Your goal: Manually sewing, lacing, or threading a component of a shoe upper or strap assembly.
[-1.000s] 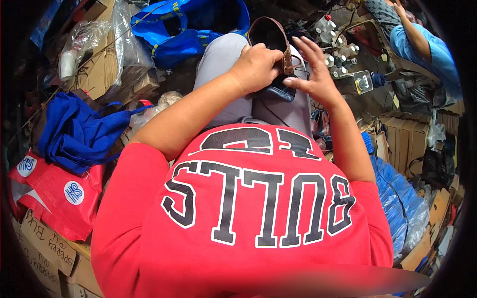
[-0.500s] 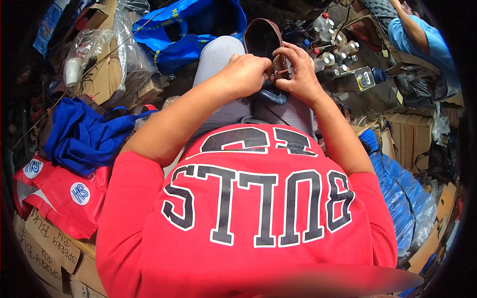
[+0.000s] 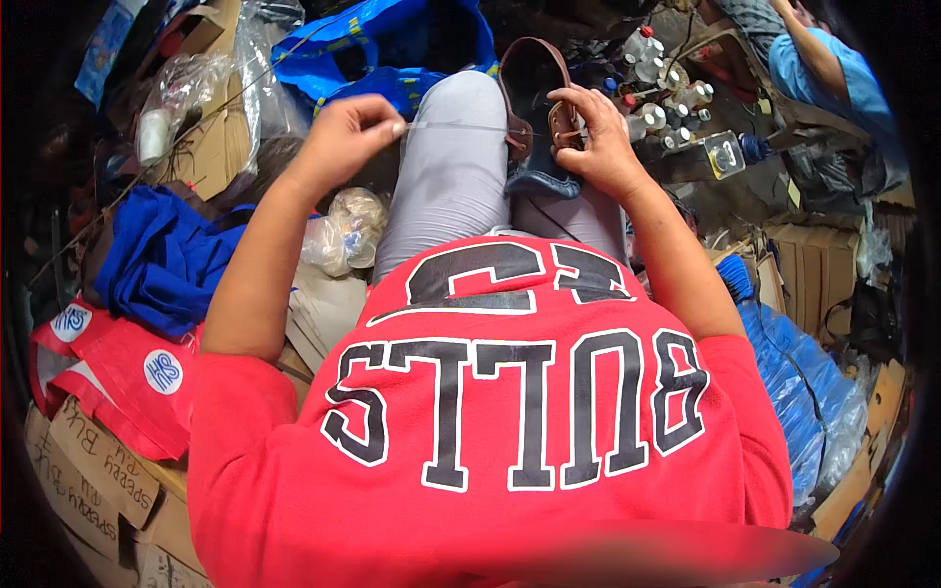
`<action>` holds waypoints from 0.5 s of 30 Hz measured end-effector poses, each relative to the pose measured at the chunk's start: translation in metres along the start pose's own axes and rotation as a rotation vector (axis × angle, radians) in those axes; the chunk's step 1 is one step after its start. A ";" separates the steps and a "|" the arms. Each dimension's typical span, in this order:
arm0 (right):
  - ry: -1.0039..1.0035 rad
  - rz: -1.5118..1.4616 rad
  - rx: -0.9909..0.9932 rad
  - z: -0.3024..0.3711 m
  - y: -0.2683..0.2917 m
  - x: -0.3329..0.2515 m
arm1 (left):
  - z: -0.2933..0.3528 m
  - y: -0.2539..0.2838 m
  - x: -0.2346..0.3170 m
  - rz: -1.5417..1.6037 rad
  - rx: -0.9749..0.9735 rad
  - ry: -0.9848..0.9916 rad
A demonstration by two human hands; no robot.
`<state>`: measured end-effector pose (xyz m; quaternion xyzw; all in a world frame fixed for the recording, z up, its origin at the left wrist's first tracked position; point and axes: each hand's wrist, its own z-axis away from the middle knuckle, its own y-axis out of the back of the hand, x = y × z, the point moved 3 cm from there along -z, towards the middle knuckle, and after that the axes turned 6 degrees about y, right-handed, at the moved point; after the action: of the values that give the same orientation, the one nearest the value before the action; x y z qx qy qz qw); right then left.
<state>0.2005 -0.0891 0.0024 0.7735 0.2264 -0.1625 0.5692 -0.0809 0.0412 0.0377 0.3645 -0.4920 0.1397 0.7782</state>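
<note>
A brown leather shoe upper (image 3: pixel 519 135) is held over my lap, its curved band rising at the far side and its two edges apart. My right hand (image 3: pixel 603 147) grips its right edge, thumb and fingers closed around the leather. Off to the left, above my left knee, my left hand (image 3: pixel 348 137) is closed in a pinch. From its fingertips a thin thread (image 3: pixel 456 127) runs taut across the knee to the shoe upper. Under the leather lies a dark blue denim cloth (image 3: pixel 545 182). Whether a needle is in either hand is too small to tell.
Several small plastic bottles (image 3: pixel 647 69) stand at the far right, near another person's blue sleeve (image 3: pixel 833 73). Beyond my left knee is a blue bag (image 3: pixel 328 64). Blue cloth (image 3: pixel 167 260) and a red bag (image 3: pixel 118 377) lie at left; blue plastic wrapping (image 3: pixel 794 382) at right.
My left hand has moved from the shoe upper out to the left, drawing the thread with it. My right hand has stayed on the leather.
</note>
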 end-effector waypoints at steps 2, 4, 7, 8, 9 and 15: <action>-0.024 0.033 -0.042 0.001 -0.003 0.001 | -0.008 0.005 0.017 0.295 0.019 -0.158; -0.067 0.023 -0.070 0.000 -0.003 -0.003 | -0.019 -0.019 0.028 0.789 0.006 -0.328; -0.127 0.023 -0.127 -0.004 -0.006 -0.011 | -0.024 -0.050 0.048 1.223 -0.061 -0.294; -0.123 0.023 -0.127 -0.005 -0.005 -0.012 | -0.025 -0.048 0.041 1.200 -0.164 -0.302; -0.116 0.008 -0.121 -0.006 -0.006 -0.011 | -0.024 -0.045 0.036 1.174 -0.269 -0.307; -0.066 -0.043 -0.068 0.000 -0.003 0.003 | 0.058 0.211 0.007 0.846 0.439 -0.471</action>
<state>0.2011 -0.0883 -0.0018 0.7429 0.2293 -0.1923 0.5987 -0.2374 0.1458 0.1489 0.3101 -0.7165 0.4555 0.4277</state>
